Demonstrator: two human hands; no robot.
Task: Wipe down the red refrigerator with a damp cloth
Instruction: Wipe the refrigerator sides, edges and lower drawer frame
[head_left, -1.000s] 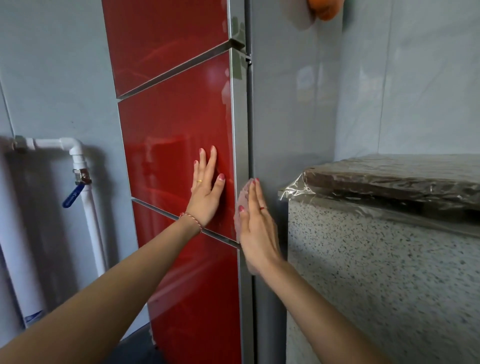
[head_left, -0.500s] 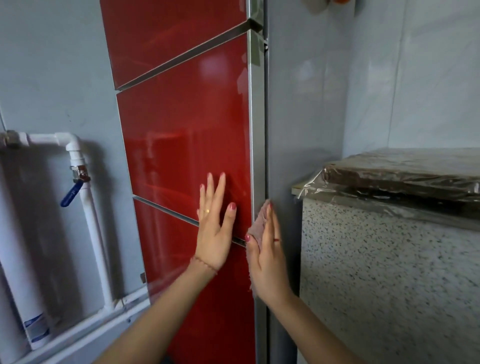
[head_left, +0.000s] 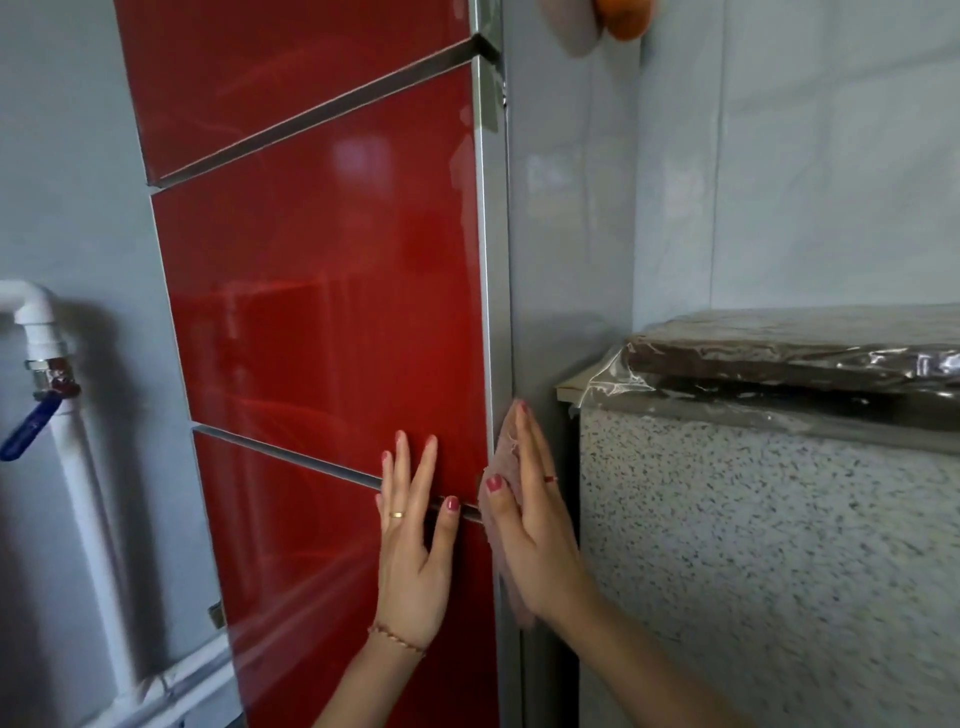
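The red refrigerator (head_left: 322, 312) fills the middle of the view, with glossy red door panels split by metal strips and a grey side wall (head_left: 566, 234). My left hand (head_left: 413, 551) lies flat and open on the red front, across the lower metal strip. My right hand (head_left: 535, 525) presses a pale pink cloth (head_left: 501, 467) against the grey front corner edge of the refrigerator. Most of the cloth is hidden under my palm.
A speckled stone counter (head_left: 769, 545) with a dark, plastic-wrapped top (head_left: 789, 353) stands close to the refrigerator's right side. White pipes (head_left: 83, 493) with a blue-handled valve (head_left: 26, 423) run along the left wall. An orange object (head_left: 626, 21) hangs at top right.
Both hands have slid down the refrigerator, from the middle door panel to the strip above the bottom panel. The right hand kept the cloth pressed on the corner edge.
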